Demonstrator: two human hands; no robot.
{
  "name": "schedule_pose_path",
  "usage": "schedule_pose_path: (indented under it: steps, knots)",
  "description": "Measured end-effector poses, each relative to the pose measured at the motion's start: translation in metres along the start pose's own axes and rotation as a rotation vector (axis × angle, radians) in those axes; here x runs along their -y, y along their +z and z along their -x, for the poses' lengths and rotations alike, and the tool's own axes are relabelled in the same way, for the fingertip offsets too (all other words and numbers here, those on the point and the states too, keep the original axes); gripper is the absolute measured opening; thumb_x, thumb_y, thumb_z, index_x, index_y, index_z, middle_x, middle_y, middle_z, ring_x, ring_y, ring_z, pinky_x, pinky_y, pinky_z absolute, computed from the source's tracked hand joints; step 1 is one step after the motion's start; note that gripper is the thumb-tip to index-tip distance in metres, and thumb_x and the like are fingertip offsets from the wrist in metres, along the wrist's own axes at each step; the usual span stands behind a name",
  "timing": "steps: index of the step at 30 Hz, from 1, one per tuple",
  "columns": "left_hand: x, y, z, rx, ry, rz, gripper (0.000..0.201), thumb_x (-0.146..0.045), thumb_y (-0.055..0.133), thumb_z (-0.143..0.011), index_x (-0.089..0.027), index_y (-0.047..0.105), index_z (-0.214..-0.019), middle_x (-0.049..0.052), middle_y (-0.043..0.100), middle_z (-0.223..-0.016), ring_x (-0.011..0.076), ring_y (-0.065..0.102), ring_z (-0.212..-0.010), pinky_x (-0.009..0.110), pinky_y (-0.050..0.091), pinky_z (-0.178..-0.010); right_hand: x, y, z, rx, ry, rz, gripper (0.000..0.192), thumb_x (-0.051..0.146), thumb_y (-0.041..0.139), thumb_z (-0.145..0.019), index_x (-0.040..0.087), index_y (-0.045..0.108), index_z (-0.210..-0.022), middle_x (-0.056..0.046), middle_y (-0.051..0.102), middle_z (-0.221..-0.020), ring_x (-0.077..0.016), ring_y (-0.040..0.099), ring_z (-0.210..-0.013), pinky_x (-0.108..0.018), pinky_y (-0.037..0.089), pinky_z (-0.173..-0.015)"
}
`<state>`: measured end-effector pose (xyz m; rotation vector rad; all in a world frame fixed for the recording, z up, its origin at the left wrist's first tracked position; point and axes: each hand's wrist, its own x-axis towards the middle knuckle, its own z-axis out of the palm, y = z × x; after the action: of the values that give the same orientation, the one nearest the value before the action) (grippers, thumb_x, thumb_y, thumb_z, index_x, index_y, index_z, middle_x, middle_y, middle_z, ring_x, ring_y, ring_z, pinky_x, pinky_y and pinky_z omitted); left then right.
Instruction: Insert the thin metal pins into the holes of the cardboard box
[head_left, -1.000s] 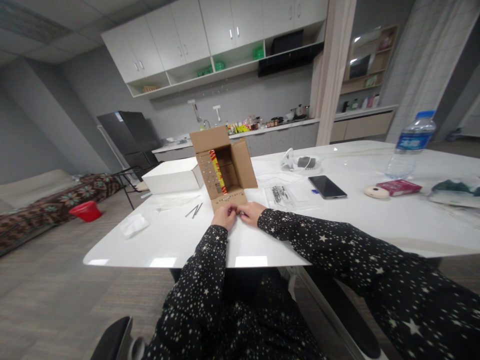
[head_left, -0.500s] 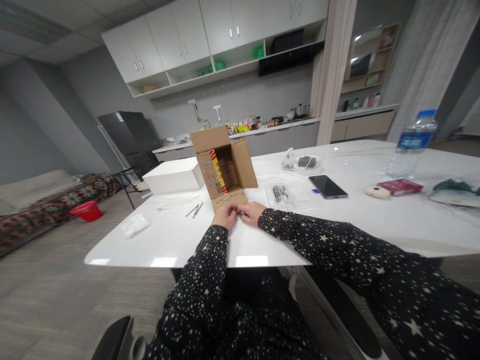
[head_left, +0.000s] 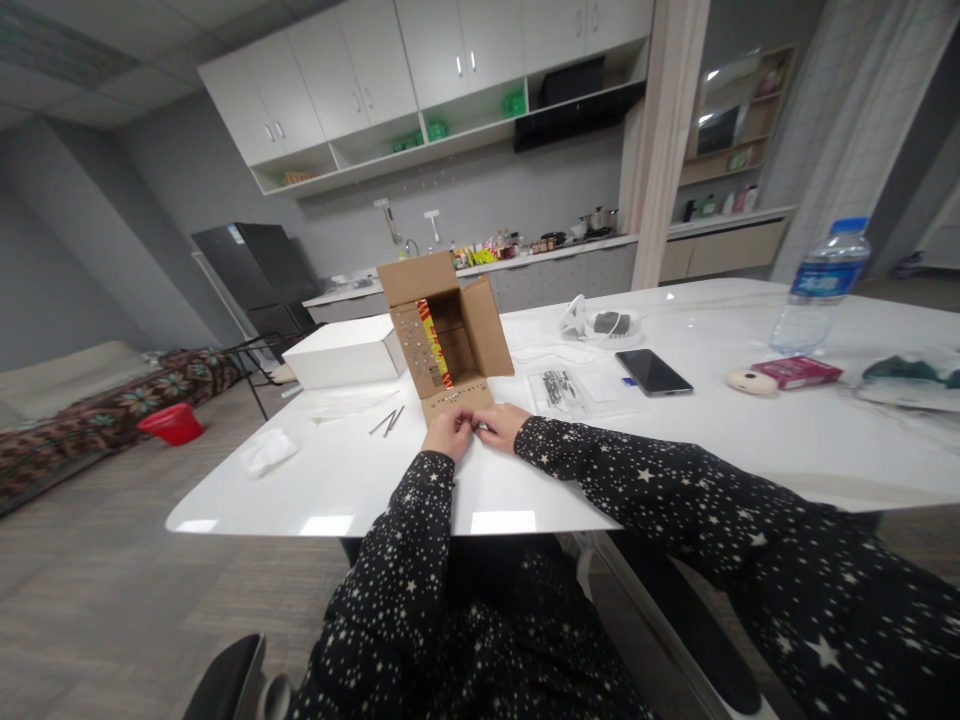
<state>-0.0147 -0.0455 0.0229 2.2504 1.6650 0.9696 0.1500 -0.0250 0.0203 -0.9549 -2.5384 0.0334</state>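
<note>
My left hand (head_left: 448, 434) and my right hand (head_left: 500, 427) meet at the near flap of an open cardboard box (head_left: 484, 335). Both have their fingers curled and pinched together, fingertips almost touching. Whatever lies between them is too small or hidden to name. Small shiny bits dot the box's left flap and the near flap, beside a red and yellow strip of tape (head_left: 436, 345). Right of the box, a clear plastic case (head_left: 559, 391) holds several small metal pieces. Two thin metal tools (head_left: 387, 421), perhaps tweezers, lie to the left of my left hand.
A white box (head_left: 343, 354) stands behind on the left, with a crumpled tissue (head_left: 268, 453) nearer the edge. To the right are a phone (head_left: 653, 372), a small white fan (head_left: 576, 316), a pink box (head_left: 808, 372) and a water bottle (head_left: 819, 290) standing upright.
The hands stay at the box's near flap, with only slight finger movement. The whole view has shifted very slightly; nothing else has visibly moved.
</note>
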Motion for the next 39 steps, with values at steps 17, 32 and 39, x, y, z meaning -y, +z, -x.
schedule_pose_path:
  steps: [17,32,39]
  knots:
    - [0.0013,0.0015,-0.0011,-0.005,0.011,-0.008,0.022,-0.013,0.048,-0.075,-0.017,0.067,-0.085,0.003,0.071,-0.082,0.0147,0.063,-0.073,0.026,0.05,-0.075,-0.0038,0.0047,-0.0022,0.012,-0.011,0.003,0.023,0.023,0.049,-0.083,0.019,0.063,-0.101,-0.006,0.07,-0.094,-0.019,0.063,-0.086,-0.027,0.041,-0.076]
    - [-0.0021,-0.0002,0.0004,0.001,0.021,-0.032,0.022,-0.015,0.048,-0.073,-0.017,0.067,-0.085,0.003,0.07,-0.08,0.0142,0.06,-0.07,0.026,0.049,-0.072,-0.0036,0.0033,-0.001,-0.003,-0.023,0.0,0.021,0.024,0.049,-0.083,0.019,0.063,-0.099,-0.006,0.07,-0.093,-0.0182,0.063,-0.084,-0.027,0.041,-0.074]
    - [0.0018,0.0026,-0.001,0.017,0.036,-0.065,0.021,-0.013,0.052,-0.069,-0.017,0.065,-0.084,0.001,0.067,-0.077,0.0128,0.056,-0.066,0.025,0.047,-0.067,-0.0017,0.0006,0.0,0.005,-0.006,-0.009,0.022,0.024,0.049,-0.084,0.02,0.062,-0.101,-0.006,0.07,-0.094,-0.0184,0.063,-0.085,-0.026,0.041,-0.074]
